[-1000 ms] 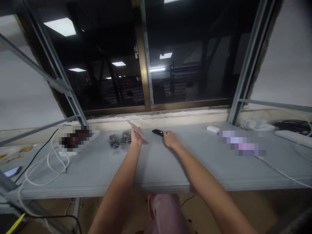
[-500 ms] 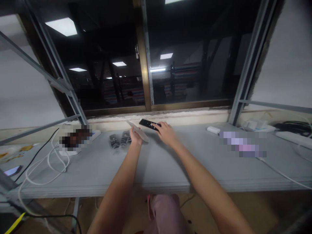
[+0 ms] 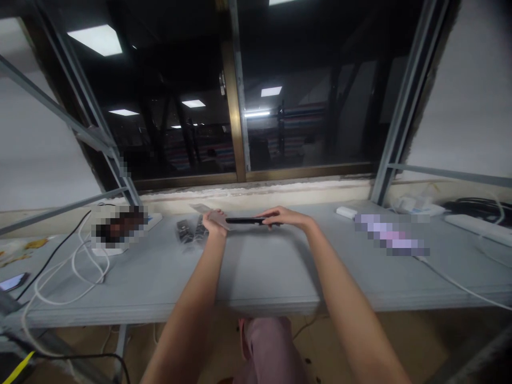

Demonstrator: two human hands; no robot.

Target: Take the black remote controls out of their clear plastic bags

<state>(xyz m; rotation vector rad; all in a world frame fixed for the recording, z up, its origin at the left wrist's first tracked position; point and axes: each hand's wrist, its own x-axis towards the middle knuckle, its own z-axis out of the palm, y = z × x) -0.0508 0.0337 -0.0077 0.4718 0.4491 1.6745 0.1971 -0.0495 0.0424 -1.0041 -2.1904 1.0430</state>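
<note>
My right hand [image 3: 286, 217] grips a slim black remote control [image 3: 245, 220], held level above the grey table [image 3: 260, 266] with its far end pointing left. My left hand [image 3: 214, 223] pinches a thin clear plastic sleeve [image 3: 208, 212], whose end meets the tip of the remote. Just left of my left hand, two more black remotes in clear wrapping [image 3: 189, 230] lie on the table.
White cables [image 3: 76, 264] and a blurred dark object [image 3: 118, 226] lie at the left. A small white block [image 3: 344, 212] and a blurred patch [image 3: 390, 233] sit at the right, with a white cable [image 3: 460, 285] trailing forward. A dark window [image 3: 240, 106] and metal frame bars stand behind.
My right hand picked the black remote up off the table and carried it left to the plastic sleeve in my left hand, turning it level.
</note>
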